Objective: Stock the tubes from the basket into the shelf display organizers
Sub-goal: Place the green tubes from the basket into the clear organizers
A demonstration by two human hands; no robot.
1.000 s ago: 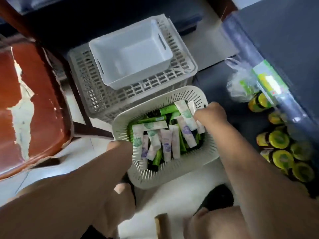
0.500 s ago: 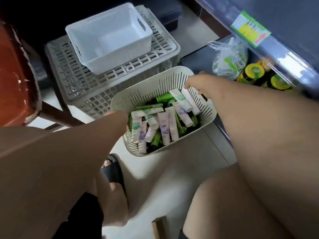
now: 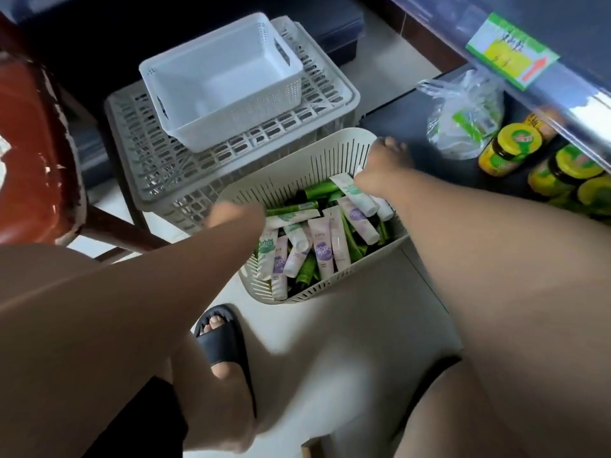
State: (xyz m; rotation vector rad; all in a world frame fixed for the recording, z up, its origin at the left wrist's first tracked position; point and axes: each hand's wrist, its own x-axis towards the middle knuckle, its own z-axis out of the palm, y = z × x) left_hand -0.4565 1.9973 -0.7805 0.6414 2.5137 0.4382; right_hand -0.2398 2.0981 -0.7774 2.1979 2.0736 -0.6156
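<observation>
Basket [image 3: 330, 140] brims with tubes [image 3: 322, 249] — our right hand [image 3: 385, 165] hooks curled fingers over its rim, left hand [image 3: 236, 218] too blurred to tell; one tilt could spill them.

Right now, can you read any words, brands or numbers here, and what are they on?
Nothing reads clearly.
Shelf tag: dark print and a red arrow, too blurred.
Tubes: purple and green logos, too blurred.
Jars: lid print too small.
Bag: green label, unreadable.
</observation>
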